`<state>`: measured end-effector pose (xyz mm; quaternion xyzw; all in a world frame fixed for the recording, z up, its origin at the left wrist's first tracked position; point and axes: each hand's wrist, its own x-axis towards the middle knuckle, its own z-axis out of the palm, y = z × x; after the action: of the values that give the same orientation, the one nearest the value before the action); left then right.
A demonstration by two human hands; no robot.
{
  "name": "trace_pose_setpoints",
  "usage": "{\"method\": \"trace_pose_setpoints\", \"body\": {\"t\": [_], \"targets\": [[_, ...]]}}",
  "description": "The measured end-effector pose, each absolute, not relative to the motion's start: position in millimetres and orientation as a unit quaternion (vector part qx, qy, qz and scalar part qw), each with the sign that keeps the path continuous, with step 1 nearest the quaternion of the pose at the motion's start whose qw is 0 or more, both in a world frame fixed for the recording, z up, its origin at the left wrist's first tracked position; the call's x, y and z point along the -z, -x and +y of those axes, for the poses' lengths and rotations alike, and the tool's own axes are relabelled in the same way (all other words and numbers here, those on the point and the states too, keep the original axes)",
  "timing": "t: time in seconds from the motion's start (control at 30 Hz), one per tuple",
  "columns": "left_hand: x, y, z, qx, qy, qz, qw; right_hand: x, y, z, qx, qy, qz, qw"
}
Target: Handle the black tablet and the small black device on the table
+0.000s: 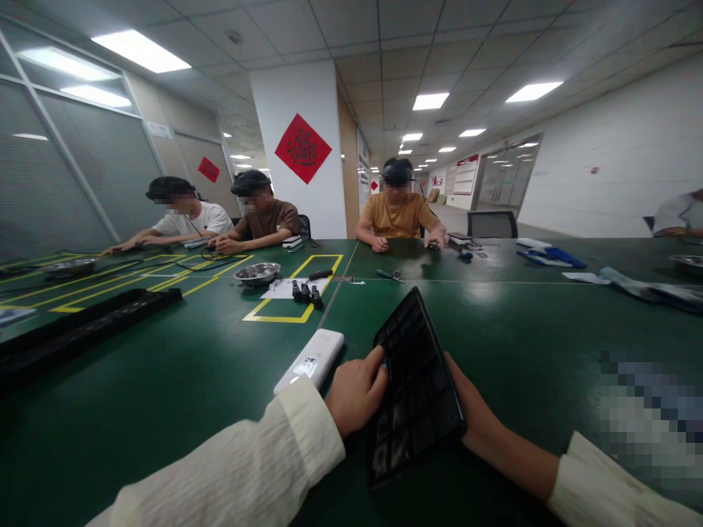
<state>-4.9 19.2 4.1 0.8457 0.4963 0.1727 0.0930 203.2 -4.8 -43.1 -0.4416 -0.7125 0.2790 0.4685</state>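
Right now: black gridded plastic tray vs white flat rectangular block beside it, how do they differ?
The black gridded plastic tray is split into compartments; the white flat rectangular block is smooth with a small label. The tray is wider than the block. The left hand and right hand grip the tray's sides; no hand holds the block. Both are flat rectangles.

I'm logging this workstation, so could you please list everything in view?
gridded tray: one, black, tilted up between both hands
flat box: one, white, on table beside left hand
long tray: one, black, table's left side
bowl: one, silver, beside yellow outline
small parts: few, black, inside yellow outline
sign: one, red, on white pillar
people: three, seated across table
table: one, green
left hand: one, grips gridded tray's left edge
right hand: one, holds its right edge
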Motion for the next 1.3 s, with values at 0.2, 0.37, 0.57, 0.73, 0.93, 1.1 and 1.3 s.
{"method": "trace_pose_setpoints", "body": {"t": [0.2,0.37,0.57,0.73,0.93,1.1,1.3], "targets": [[-5.3,4.1,20.6,-0.188,-0.836,0.495,0.146,42.9,-202.6,-3.9,-0.271,0.427,-0.722,0.472],[-6.9,4.0,20.2,-0.184,-0.834,0.502,0.137,45.2,-203.0,-4.0,-0.264,0.433,-0.718,0.477],[-7.6,1.9,19.7,-0.198,-0.810,0.526,0.166,48.7,-205.2,-1.3,-0.262,0.425,-0.724,0.476],[-7.5,1.9,19.6,-0.207,-0.821,0.508,0.159,48.4,-205.0,-1.3,-0.259,0.431,-0.720,0.478],[-6.3,2.7,20.7,-0.215,-0.809,0.515,0.183,50.3,-204.8,-0.9,-0.255,0.434,-0.715,0.486],[-7.0,2.4,20.0,-0.218,-0.811,0.509,0.188,49.4,-205.0,-1.1,-0.261,0.427,-0.723,0.476],[-7.4,0.6,19.4,-0.239,-0.785,0.542,0.181,49.4,-204.5,-1.3,-0.250,0.437,-0.719,0.478]]}}
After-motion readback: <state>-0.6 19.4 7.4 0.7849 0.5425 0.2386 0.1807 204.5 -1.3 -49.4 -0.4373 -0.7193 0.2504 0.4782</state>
